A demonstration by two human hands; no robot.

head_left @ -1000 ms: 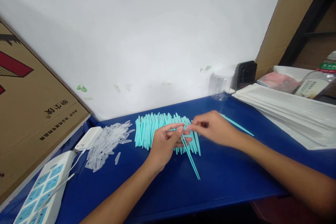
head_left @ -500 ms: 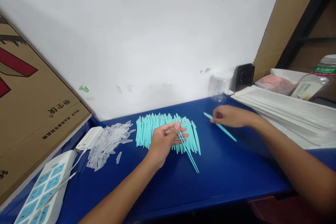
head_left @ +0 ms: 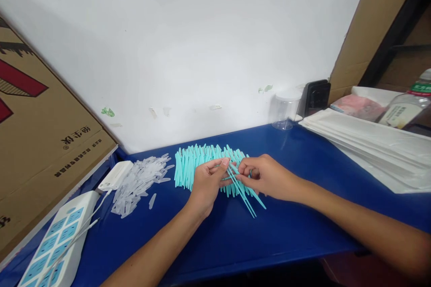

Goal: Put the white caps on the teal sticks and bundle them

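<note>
My left hand [head_left: 207, 184] pinches slim teal eyebrow razors [head_left: 247, 204] between thumb and fingers, their long handles slanting down to the right; two show plainly. Close against it, my right hand [head_left: 269, 178] has its fingers closed on another teal eyebrow razor [head_left: 259, 200], which lies nearly alongside those in the left. Fingers hide the upper ends. Behind both hands, a row of teal eyebrow razors [head_left: 184, 168] lies side by side on the blue table [head_left: 202, 246]. To the left is a heap of small translucent blade covers [head_left: 136, 186], with a single one apart from it.
At the left edge stand a power strip [head_left: 62, 233], a white charger-like box [head_left: 116, 175] with a cable, and a cardboard box [head_left: 50, 134]. A clear lidded jar [head_left: 285, 110] is by the wall. White flat packs [head_left: 367, 143] and a bottle [head_left: 404, 110] occupy the right.
My right hand has come leftward with its razor, from the open table on the right to beside my left hand. The left hand has stayed nearly still, still holding its razors.
</note>
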